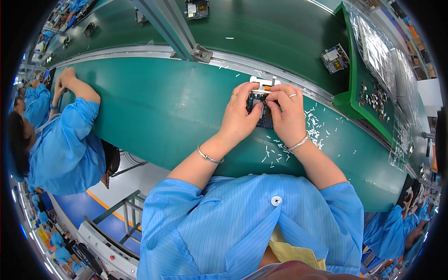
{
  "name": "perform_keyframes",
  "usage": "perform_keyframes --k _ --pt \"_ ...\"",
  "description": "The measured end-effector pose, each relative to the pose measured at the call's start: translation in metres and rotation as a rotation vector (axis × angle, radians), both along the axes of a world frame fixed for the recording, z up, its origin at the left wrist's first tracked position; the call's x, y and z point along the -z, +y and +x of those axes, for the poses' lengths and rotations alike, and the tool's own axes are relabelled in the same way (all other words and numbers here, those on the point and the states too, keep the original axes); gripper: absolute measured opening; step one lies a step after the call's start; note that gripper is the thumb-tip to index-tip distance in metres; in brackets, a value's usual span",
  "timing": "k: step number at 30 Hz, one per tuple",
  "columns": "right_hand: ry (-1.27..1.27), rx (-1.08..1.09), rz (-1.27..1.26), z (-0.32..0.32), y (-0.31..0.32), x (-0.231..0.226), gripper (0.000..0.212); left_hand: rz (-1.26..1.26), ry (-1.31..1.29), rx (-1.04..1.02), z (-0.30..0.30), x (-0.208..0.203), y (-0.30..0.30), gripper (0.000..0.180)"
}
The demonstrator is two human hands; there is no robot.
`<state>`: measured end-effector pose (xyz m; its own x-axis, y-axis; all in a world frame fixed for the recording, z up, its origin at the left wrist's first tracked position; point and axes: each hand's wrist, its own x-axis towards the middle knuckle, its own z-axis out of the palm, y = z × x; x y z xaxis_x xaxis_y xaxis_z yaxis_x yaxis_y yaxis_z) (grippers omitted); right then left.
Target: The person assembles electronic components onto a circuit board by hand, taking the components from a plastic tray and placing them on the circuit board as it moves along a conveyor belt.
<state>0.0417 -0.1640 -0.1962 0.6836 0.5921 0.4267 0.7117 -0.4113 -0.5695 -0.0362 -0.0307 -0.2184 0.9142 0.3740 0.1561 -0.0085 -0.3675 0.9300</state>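
Two-handed grip (239, 114) (289, 117), fingers closed, circuit board (265, 122)

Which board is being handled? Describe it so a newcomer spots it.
Start at the long green worktop. Near its far edge, the left hand and right hand meet at a dark circuit board. Unlike the boards beyond the metal rail, it is in hand, with a white part at its far end.

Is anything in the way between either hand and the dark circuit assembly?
Nothing visible: the left hand and right hand both touch the dark circuit assembly. White strips lie aside, mostly to its right.
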Motion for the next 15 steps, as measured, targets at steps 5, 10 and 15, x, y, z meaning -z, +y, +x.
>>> perform_keyframes --k 5,10,15 --pt "-0.051 0.018 0.004 -0.0012 0.0018 0.0027 0.014 -0.108 0.009 -0.052 0.0039 0.0032 0.0007 0.047" --pt "-0.059 0.034 0.02 -0.003 0.0022 0.0041 0.014 -0.189 0.099 -0.035 0.0032 0.0007 0.0023 0.045" --pt "-0.063 0.043 0.025 -0.0034 0.0012 0.0044 0.014 -0.193 0.09 -0.029 0.0021 -0.0022 0.0019 0.044"
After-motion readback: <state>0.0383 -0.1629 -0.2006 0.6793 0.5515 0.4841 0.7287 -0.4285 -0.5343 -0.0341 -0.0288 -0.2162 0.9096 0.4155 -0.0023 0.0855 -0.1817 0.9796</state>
